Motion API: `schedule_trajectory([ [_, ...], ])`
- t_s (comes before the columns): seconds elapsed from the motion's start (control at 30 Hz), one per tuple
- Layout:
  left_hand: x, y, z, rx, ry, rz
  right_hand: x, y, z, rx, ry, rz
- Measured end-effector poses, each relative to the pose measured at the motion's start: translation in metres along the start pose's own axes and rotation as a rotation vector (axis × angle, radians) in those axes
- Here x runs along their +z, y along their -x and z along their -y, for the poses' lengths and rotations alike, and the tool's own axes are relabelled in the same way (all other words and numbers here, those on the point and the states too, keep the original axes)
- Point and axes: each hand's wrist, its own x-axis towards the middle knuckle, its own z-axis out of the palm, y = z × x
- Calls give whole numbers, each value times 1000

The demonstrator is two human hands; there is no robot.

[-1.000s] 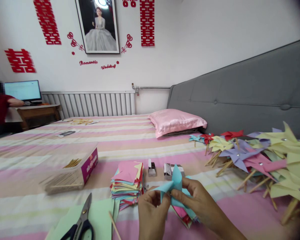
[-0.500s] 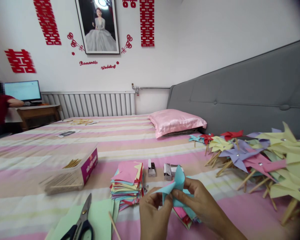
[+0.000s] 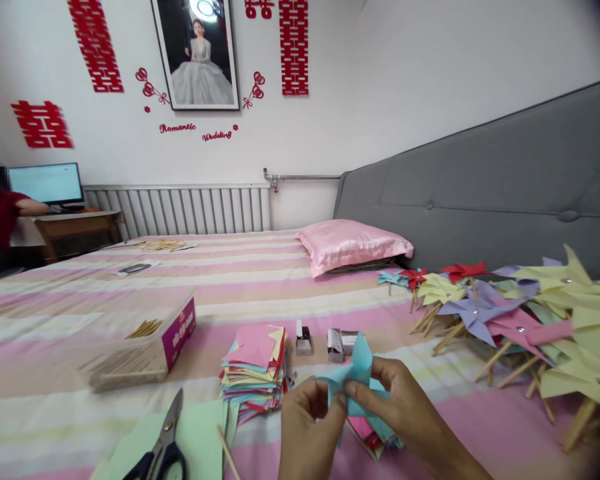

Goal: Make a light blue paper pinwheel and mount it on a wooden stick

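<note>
At far left, beyond the bed (image 3: pixel 260 280), I list a person in a red sleeve (image 3: pixel 0 217) at a desk (image 3: pixel 77 227) bearing a lit monitor (image 3: pixel 45 183). On the bed's left part: one clear plastic box (image 3: pixel 179 333), purple label, holding wooden sticks (image 3: pixel 125 367). Next, one pair of scissors (image 3: pixel 169 425) on green paper (image 3: pixel 204 430), with a loose stick (image 3: pixel 229 452) at that paper's right edge. One stack of coloured paper (image 3: pixel 254 367), then two small boxes (image 3: pixel 304 342). I have the left hand (image 3: pixel 307 423) closed in a pinch on the blue paper (image 3: pixel 359 372), which is bent up and held above the bed, well short of its far edge. Further back, one pink pillow (image 3: pixel 353 245). Under the hands, a second paper pile (image 3: pixel 367 437), partly hidden. The right hand (image 3: pixel 405 403) I also record as pinching the blue paper, thumb pressed near the left thumb. Last, many pinwheels (image 3: pixel 480 308) along the headboard (image 3: pixel 480 187) edge.
</note>
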Motion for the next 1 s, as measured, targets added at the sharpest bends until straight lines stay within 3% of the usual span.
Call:
schedule_trajectory([
  [0.13, -14, 1, -24, 2, -232, 123, -3, -1, -3, 21, -73, -12],
  [0.3, -59, 10, -62, 40, -1033, 42, -6, 0, -6, 120, -236, -86],
  [0.43, -92, 19, -62, -202, -1477, 104, -5, 1, -7, 139, -296, -81],
  [0.6, -107, 19, -32, -274, -1483, 116, -4, 2, -4, 154, -316, -74],
  [0.7, -109, 14, -17, -222, -1465, 161, -4, 2, -4, 164, -334, -74],
  [0.8, -110, 9, -6, -184, -1510, 120, -4, 2, -4, 166, -380, -55],
  [1.0, -105, 4, -11, -252, -1526, 143, -5, 3, -2, 181, -402, -73],
])
